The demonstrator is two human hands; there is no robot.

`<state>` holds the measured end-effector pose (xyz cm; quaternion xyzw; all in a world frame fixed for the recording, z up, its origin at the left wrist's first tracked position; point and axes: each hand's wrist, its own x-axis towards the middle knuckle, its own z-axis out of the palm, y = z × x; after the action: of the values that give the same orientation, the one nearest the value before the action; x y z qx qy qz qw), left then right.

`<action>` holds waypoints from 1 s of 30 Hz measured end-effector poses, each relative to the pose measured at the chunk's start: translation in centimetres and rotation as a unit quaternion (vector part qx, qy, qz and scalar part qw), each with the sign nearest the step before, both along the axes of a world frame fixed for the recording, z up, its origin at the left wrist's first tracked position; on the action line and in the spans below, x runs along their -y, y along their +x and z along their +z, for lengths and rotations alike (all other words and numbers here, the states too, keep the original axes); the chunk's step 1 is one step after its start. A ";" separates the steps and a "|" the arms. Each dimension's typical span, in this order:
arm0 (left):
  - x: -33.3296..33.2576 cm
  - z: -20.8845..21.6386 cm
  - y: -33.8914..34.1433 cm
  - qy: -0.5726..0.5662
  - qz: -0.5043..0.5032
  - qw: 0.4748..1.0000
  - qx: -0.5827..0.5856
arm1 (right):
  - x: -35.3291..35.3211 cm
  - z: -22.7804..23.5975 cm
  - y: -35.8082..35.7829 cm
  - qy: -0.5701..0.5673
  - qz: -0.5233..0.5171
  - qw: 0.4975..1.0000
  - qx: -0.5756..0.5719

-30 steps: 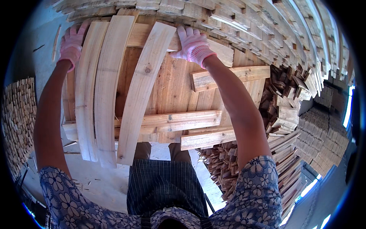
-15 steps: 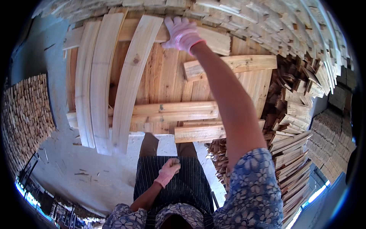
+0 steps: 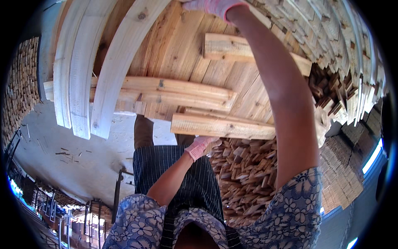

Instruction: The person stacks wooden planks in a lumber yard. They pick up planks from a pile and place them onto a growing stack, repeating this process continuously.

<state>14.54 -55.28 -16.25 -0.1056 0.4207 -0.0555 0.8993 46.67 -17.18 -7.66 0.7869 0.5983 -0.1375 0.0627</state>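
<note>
Just changed: the left hand [image 3: 202, 147] is moved from in front of the apron [image 3: 203, 182] to the front edge of the near crosswise board [image 3: 224, 126]; the work is thus attended by one hand at each edge.
Left grip: fingers are partly hidden; whether the board is grasped or only touched cannot be told.
Right grip: the right hand [image 3: 215, 5] is kept at the far edge, its fingers cut off by the frame; its hold cannot be told.
Long pale boards [image 3: 85, 62]: three are counted, laid side by side at the left, overhanging the table [image 3: 178, 50].
Crosswise boards: three are plainly counted, the near one, a middle one [image 3: 178, 89] and one at the right [image 3: 230, 47]; another edge is seen behind the near one.
Gloves: two, pink.
</note>
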 end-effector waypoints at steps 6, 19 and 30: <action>-2.5 0.2 -0.1 0.225 -0.152 0.957 0.098 | 0.5 0.1 0.2 0.011 -0.023 1.000 0.007; -4.4 1.5 1.8 0.130 -0.327 0.934 0.054 | 1.1 -2.4 -0.5 0.072 -0.050 0.993 0.083; -22.0 17.5 -9.5 0.712 -0.316 0.620 -0.097 | 20.7 2.2 1.1 0.017 0.073 0.997 -0.009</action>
<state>5.03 -33.25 1.30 0.7021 0.4212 -0.0091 0.5741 47.80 -37.89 -5.48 0.7408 0.6571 -0.1290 0.0538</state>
